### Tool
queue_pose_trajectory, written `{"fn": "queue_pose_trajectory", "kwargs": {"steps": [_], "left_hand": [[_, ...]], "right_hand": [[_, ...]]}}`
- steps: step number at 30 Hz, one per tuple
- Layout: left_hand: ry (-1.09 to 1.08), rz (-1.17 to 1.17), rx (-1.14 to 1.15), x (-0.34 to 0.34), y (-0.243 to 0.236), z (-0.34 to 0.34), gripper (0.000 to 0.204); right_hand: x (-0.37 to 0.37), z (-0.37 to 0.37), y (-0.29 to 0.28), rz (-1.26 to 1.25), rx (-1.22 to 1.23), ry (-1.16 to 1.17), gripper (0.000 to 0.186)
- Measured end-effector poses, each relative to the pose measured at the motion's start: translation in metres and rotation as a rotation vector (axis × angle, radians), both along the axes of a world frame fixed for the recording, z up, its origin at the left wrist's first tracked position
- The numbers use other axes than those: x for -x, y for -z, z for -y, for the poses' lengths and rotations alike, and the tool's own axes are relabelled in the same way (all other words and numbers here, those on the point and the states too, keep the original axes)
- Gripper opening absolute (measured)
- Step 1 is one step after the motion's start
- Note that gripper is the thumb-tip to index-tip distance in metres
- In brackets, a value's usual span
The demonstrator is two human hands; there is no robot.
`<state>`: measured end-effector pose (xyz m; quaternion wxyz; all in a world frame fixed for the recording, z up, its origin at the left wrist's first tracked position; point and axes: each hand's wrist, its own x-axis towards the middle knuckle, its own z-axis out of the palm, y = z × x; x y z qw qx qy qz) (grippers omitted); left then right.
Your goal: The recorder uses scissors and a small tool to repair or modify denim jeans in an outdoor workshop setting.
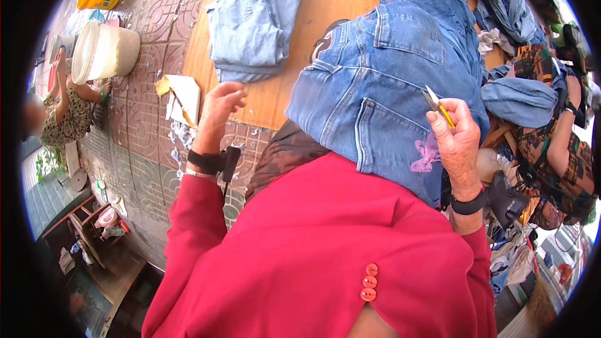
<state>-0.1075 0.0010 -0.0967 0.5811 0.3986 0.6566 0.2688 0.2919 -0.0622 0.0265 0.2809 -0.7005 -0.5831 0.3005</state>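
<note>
A pair of blue jeans (350, 106) lies across my lap and the table edge, back pockets up, with its legs stretching to the far right. Over the jeans, my right hand (457, 138) grips small yellow-handled thread snips (442, 107), whose blades point up and away. A sheer pink-purple bow (427, 153) rests on the denim beside that hand. Off the jeans to the left, my left hand (224, 101) hovers at the table's near left corner, fingers loosely bent and nothing seen in them. Folded light-blue jeans (247, 22) lie beyond it on the table.
The wooden table (332, 0) has denim scraps at its far end. White and yellow buckets (116, 53) stand on the tiled paving at left. A person (66, 119) sits there; another person's arm (563, 131) and piled denim (510, 6) are at right.
</note>
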Motion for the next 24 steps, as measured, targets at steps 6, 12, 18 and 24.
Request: {"fn": "queue_pose_trajectory", "kwargs": {"steps": [6,12,18,24], "left_hand": [[0.103,0.479,0.182,-0.057,-0.017,-0.043,0.023],[0.13,0.85,0.437,-0.097,0.006,-0.069,0.023],[0.087,0.929,0.48,-0.117,0.009,-0.071,0.013],[0.155,0.942,0.285,-0.114,-0.03,-0.064,0.015]], "right_hand": [[-0.03,-0.012,0.008,0.373,-0.036,0.023,0.037],[-0.041,-0.008,0.017,0.472,0.144,-0.008,0.026],[-0.048,-0.004,0.034,0.572,0.022,-0.007,0.016],[-0.053,0.004,0.038,0.575,-0.002,0.019,0.017]]}}
